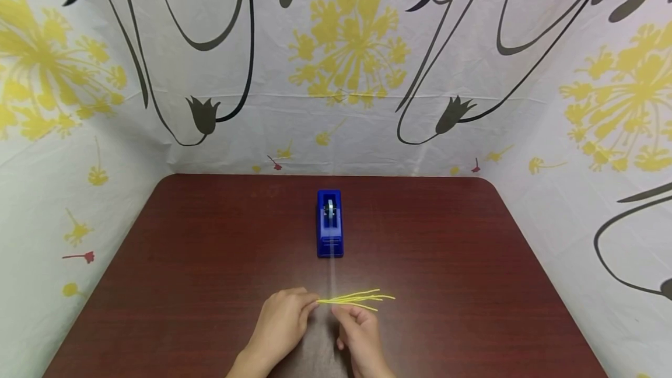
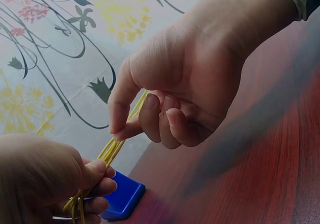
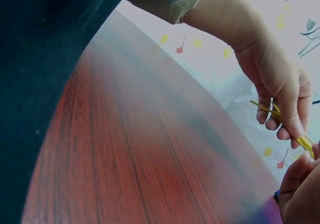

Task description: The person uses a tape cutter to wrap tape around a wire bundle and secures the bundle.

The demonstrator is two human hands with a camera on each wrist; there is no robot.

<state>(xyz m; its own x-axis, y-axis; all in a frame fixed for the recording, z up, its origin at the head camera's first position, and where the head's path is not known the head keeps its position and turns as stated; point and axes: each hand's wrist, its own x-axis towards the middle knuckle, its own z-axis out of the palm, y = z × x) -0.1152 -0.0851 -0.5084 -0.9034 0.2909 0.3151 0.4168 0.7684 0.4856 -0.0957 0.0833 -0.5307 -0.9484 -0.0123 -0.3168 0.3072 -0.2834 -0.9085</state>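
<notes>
A bundle of thin yellow strands (image 1: pixel 357 297) lies crosswise between the hands, its ends fanned out to the right. My left hand (image 1: pixel 283 319) pinches the bundle near its left part, with short loose ends poking out past the fingers in the left wrist view. From the blue tape dispenser (image 1: pixel 329 223), a narrow clear strip of tape (image 1: pixel 332 276) runs straight toward me to the bundle. My right hand (image 1: pixel 361 334) has thumb and forefinger pinched where the tape reaches the strands, right against them; the strands pass behind these fingers in the left wrist view.
The dispenser stands toward the back of the dark red wooden table (image 1: pixel 226 238), directly beyond the hands. A white cloth (image 1: pixel 367 150) printed with yellow and grey flowers hangs around the table's back and sides.
</notes>
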